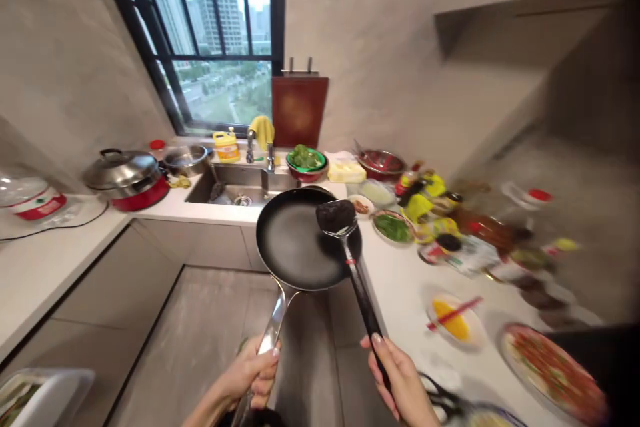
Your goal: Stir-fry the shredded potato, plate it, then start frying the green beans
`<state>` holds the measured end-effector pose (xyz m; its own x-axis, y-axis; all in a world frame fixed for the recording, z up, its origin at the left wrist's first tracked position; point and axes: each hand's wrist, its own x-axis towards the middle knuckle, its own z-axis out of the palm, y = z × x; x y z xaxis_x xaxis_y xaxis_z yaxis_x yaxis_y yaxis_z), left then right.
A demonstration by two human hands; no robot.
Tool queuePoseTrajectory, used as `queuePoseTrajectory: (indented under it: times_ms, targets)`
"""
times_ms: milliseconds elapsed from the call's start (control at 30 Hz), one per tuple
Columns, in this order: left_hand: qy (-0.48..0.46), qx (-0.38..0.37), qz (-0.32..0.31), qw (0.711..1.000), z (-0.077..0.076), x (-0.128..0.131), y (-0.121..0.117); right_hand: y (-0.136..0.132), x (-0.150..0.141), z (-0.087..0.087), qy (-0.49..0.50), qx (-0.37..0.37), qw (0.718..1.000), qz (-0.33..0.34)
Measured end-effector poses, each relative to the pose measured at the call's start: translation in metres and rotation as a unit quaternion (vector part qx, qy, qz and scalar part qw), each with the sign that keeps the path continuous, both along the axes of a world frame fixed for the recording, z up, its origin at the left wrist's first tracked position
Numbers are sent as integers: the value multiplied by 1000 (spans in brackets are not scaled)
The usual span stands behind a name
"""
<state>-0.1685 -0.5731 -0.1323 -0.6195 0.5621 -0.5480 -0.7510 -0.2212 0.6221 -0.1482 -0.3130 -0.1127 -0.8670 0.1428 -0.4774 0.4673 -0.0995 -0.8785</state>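
Observation:
My left hand is closed round the metal handle of a black frying pan, which I hold out in the air over the floor, near the counter's corner. The pan looks empty. My right hand grips the black handle of a ladle. The ladle's bowl hangs over the pan's right rim and carries a dark lump.
White counter on the right bears a plate of yellow food with red chopsticks, a plate of red food, bowls of greens and several bottles. Sink, red-based lidded pot and cutting board lie beyond.

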Motion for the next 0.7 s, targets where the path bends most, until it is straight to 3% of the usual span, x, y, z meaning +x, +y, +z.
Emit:
queuePoseTrajectory:
  times_ms: [233, 433, 500, 567, 633, 700]
  targets:
    - [1, -40, 178, 983, -25, -109, -97, -61, -188, 13, 73, 60, 985, 145]
    - [-5, -91, 254, 963, -26, -207, -148, -75, -379, 10, 68, 170, 953, 242]
    - [-9, -99, 269, 958, -27, -242, -159, -76, -450, 7, 75, 224, 925, 297]
    - [-21, -106, 276, 955, -29, -279, -168, -80, -521, 1, 103, 296, 876, 366]
    - [-42, -115, 274, 954, -31, -315, -175, -88, -585, -11, 136, 352, 826, 418]
    - [-60, -122, 268, 954, -34, -348, -180, -101, -640, -27, 157, 375, 798, 446]
